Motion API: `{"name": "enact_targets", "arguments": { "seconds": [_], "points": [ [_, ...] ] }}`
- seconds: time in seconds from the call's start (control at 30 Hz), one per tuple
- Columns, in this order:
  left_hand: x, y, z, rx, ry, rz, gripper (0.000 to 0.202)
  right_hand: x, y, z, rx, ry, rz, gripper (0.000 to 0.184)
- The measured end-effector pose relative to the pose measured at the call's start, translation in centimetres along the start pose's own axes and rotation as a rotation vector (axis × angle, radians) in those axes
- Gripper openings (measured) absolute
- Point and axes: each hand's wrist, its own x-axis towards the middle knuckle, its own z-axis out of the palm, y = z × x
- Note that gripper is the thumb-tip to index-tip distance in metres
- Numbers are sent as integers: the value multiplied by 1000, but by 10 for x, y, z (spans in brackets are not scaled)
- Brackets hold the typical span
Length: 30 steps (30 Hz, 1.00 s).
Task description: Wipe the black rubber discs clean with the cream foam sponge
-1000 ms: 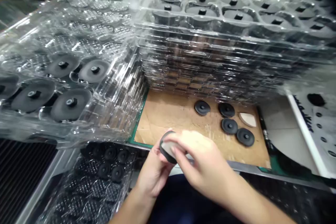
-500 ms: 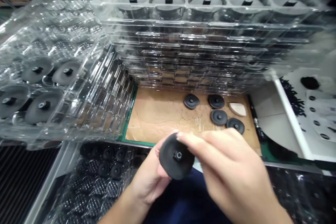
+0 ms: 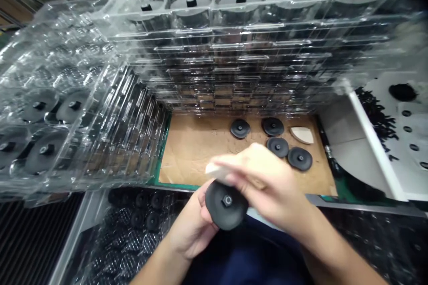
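My left hand (image 3: 192, 227) grips a black round disc (image 3: 226, 205) with a small metal hub at its centre, face toward me, just in front of the bench edge. My right hand (image 3: 267, 182) is closed over the disc's top edge and pinches a thin pale piece (image 3: 216, 169) above it; the fingers are smeared by motion. Several more black discs (image 3: 277, 146) lie on the brown cardboard mat (image 3: 194, 147) behind my hands, beside a white wedge-shaped piece (image 3: 302, 134).
A tall stack of clear blister trays (image 3: 234, 53) holding black discs stands behind the mat. Another tray stack (image 3: 67, 111) leans at the left. A lower tray of small black parts (image 3: 133, 227) sits under the bench edge. A white bin (image 3: 394, 133) is at right.
The disc was turned over from its pale underside to its black hub face. My right hand shifted from the disc's side to above it, now pinching a pale piece. The view tilted slightly.
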Motion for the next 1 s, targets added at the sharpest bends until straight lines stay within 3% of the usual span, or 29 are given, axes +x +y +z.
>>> {"name": "enact_targets", "arguments": {
  "seconds": [0.07, 0.13, 0.2, 0.3, 0.5, 0.7, 0.8, 1.0],
  "points": [
    [0, 2, -1, -68, -60, 24, 60, -6, 25, 6, -22, 72, 248, 23],
    [0, 1, -5, -128, -90, 43, 58, -19, 51, 21, -43, 32, 401, 22],
    [-1, 0, -12, -159, -58, 59, 54, -38, 70, 44, -69, -27, 442, 25],
    [-3, 0, -20, -184, 25, 66, 55, -69, 85, 76, -162, 11, 461, 32],
    [-1, 9, -24, -202, 117, 86, 55, -95, 84, 97, -295, 29, 411, 34],
    [4, 10, -25, -273, 214, 120, 57, -67, 95, 92, -335, 54, 420, 30],
    [3, 9, -25, -298, 238, 123, 57, -55, 87, 90, -267, 40, 411, 30],
    [2, 10, -28, -277, 219, 150, 40, -62, 66, 95, -92, -30, 359, 22]
  ]
}}
